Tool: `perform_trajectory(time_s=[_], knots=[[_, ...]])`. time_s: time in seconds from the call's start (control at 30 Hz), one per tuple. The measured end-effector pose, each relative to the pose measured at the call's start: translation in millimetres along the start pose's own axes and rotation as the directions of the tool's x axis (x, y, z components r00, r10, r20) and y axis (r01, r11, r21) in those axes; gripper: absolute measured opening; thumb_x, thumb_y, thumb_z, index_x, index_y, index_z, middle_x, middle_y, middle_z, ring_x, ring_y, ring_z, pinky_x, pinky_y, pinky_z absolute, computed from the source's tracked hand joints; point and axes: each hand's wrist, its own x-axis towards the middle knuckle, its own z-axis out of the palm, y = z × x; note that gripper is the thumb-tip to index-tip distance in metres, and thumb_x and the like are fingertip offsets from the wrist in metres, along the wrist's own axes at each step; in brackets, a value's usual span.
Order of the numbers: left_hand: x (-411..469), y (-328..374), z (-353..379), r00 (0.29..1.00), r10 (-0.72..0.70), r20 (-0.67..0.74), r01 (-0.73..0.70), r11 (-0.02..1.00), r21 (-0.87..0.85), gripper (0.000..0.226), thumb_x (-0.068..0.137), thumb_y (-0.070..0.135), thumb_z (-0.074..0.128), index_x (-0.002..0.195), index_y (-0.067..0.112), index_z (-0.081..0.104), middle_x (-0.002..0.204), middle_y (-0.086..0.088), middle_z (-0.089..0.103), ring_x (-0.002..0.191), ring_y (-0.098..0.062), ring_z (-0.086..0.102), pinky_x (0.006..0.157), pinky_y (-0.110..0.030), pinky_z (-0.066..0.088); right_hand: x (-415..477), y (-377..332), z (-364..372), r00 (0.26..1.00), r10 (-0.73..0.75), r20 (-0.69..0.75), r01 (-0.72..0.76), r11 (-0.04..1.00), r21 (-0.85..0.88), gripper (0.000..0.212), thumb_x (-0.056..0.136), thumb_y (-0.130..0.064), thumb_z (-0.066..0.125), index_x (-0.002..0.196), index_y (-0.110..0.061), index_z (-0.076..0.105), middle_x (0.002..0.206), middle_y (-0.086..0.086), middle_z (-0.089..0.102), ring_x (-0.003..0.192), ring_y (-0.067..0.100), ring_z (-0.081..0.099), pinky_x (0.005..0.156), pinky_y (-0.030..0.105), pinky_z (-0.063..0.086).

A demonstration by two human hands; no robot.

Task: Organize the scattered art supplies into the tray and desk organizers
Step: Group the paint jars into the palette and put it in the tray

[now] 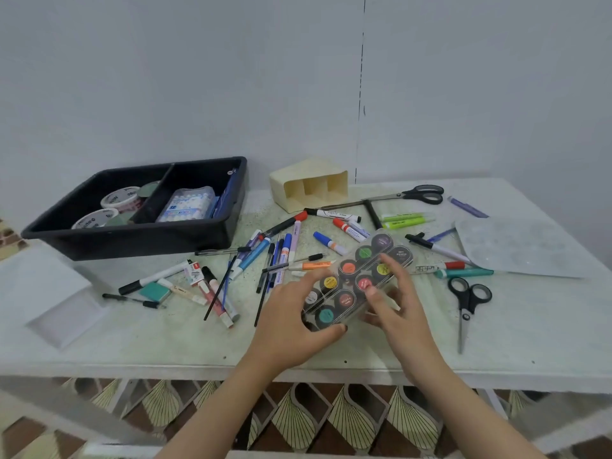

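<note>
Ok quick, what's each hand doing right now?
Left hand: closed on the near end of the paint pot case.
Right hand: closed on the same case, on its right side.

The tray (132, 241) is black and the organizer (288, 188) is cream. The table (165, 339) is pale greenish white with dark speckles. The clear paint box (357, 276) shows round pots of orange, green, yellow, red, teal and dark purple. The scissors (468, 294) have black handles. The highlighters (405, 217) are neon yellow-green. The floor (357, 422) is brown with cream fan shapes.
</note>
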Motion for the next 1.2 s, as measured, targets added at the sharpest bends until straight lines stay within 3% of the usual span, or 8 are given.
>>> perform_trajectory(time_s=[0.23, 0.33, 0.43, 0.67, 0.77, 0.87, 1.03, 1.2], knots=[[-9, 0, -16, 0.979, -0.148, 0.138, 0.174, 0.964, -0.199, 0.058, 0.072, 0.066, 0.061, 0.12, 0.071, 0.029, 0.114, 0.032, 0.048, 0.106, 0.0, 0.049, 0.08, -0.023, 0.047, 20, -16, 14, 0.998, 0.064, 0.019, -0.063, 0.998, -0.028, 0.042, 0.087, 0.001, 0.058, 0.101, -0.038, 0.06, 0.108, 0.024, 0.054, 0.06, 0.008, 0.066, 0.051, 0.019, 0.051], [-3, -11, -40, 0.932, -0.306, 0.194, 0.362, 0.781, -0.508, 0.038, 0.09, 0.034, 0.058, 0.112, 0.062, 0.047, 0.117, 0.01, 0.06, 0.097, -0.007, 0.064, 0.077, -0.027, 0.055, 29, -21, 24, 0.992, 0.087, 0.095, -0.084, 0.996, -0.039, 0.038, 0.086, 0.0, 0.058, 0.103, -0.034, 0.061, 0.105, 0.021, 0.06, 0.065, 0.014, 0.069, 0.05, 0.022, 0.051], [2, -29, -66, 0.872, -0.323, 0.367, 0.489, 0.61, -0.624, 0.033, 0.092, 0.019, 0.056, 0.11, 0.047, 0.061, 0.112, -0.002, 0.068, 0.098, -0.023, 0.067, 0.084, -0.043, 0.055, 33, -20, 44, 0.98, 0.111, 0.162, -0.109, 0.994, -0.019, 0.035, 0.086, 0.001, 0.059, 0.102, -0.031, 0.064, 0.099, 0.02, 0.064, 0.065, 0.016, 0.069, 0.049, 0.024, 0.05], [9, -79, -107, 0.871, -0.302, 0.387, 0.491, 0.534, -0.688, 0.044, 0.089, -0.005, 0.052, 0.11, 0.029, 0.067, 0.106, -0.012, 0.07, 0.098, -0.029, 0.068, 0.071, -0.036, 0.057, 39, -5, 115, 0.972, 0.107, 0.211, -0.121, 0.991, 0.053, 0.038, 0.086, -0.014, 0.064, 0.11, -0.044, 0.063, 0.116, 0.007, 0.063, 0.095, 0.024, 0.067, 0.064, 0.029, 0.057], [17, -99, -127, 0.903, -0.321, 0.286, 0.424, 0.555, -0.716, 0.043, 0.09, -0.003, 0.053, 0.115, 0.029, 0.065, 0.106, -0.012, 0.07, 0.1, -0.029, 0.067, 0.081, -0.044, 0.056, 47, -6, 148, 0.965, 0.094, 0.244, -0.094, 0.995, -0.011, 0.044, 0.083, -0.026, 0.068, 0.116, -0.053, 0.057, 0.122, 0.004, 0.059, 0.108, 0.02, 0.06, 0.076, 0.04, 0.058], [29, -115, -147, 0.927, -0.32, 0.197, 0.357, 0.59, -0.724, 0.041, 0.09, 0.0, 0.054, 0.114, 0.031, 0.065, 0.107, -0.011, 0.07, 0.101, -0.034, 0.065, 0.086, -0.05, 0.051, 62, -10, 179, 0.961, 0.062, 0.268, -0.054, 0.998, -0.036, 0.047, 0.085, -0.02, 0.067, 0.12, -0.049, 0.054, 0.123, -0.002, 0.058, 0.106, 0.005, 0.059, 0.067, 0.029, 0.058], [56, -148, -189, 0.953, -0.219, 0.207, 0.3, 0.621, -0.724, 0.04, 0.088, 0.008, 0.059, 0.121, 0.032, 0.059, 0.109, -0.007, 0.07, 0.099, -0.025, 0.068, 0.077, -0.034, 0.057, 104, -20, 218, 0.956, 0.102, 0.274, -0.119, 0.992, 0.045, 0.043, 0.088, -0.009, 0.063, 0.118, -0.039, 0.056, 0.11, 0.013, 0.065, 0.092, 0.023, 0.068, 0.059, 0.027, 0.055], [85, -207, -247, 0.969, -0.228, 0.093, 0.246, 0.88, -0.406, 0.044, 0.083, 0.027, 0.067, 0.119, 0.049, 0.053, 0.126, 0.015, 0.058, 0.112, 0.001, 0.056, 0.093, -0.02, 0.042, 158, -27, 253, 0.953, 0.143, 0.268, -0.139, 0.99, -0.032, 0.04, 0.089, -0.013, 0.062, 0.119, -0.038, 0.054, 0.078, -0.002, 0.073, 0.063, 0.005, 0.068, 0.052, 0.018, 0.05]])
